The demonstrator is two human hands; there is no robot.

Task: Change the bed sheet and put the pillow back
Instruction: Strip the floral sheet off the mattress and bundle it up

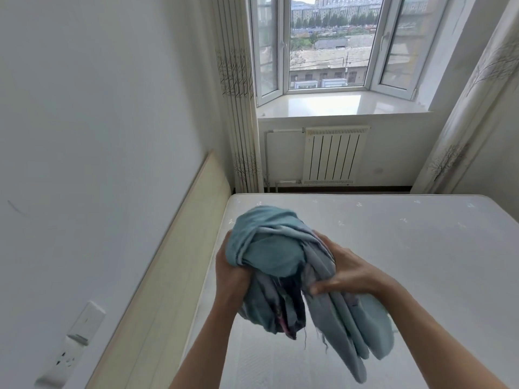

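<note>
A bunched-up blue-grey bed sheet (275,254) hangs in the air above the bare white mattress (407,248). My left hand (229,269) grips the bundle from its left side, fingers buried in the cloth. My right hand (344,273) holds it from the right, fingers curled round a fold. Loose folds and frayed threads dangle below both hands. No pillow is in view.
A pale wooden headboard (179,265) runs along the left wall, with wall sockets (73,343) beside it. A white radiator (332,154) sits under the bay window (328,43). Patterned curtains (238,108) hang on both sides.
</note>
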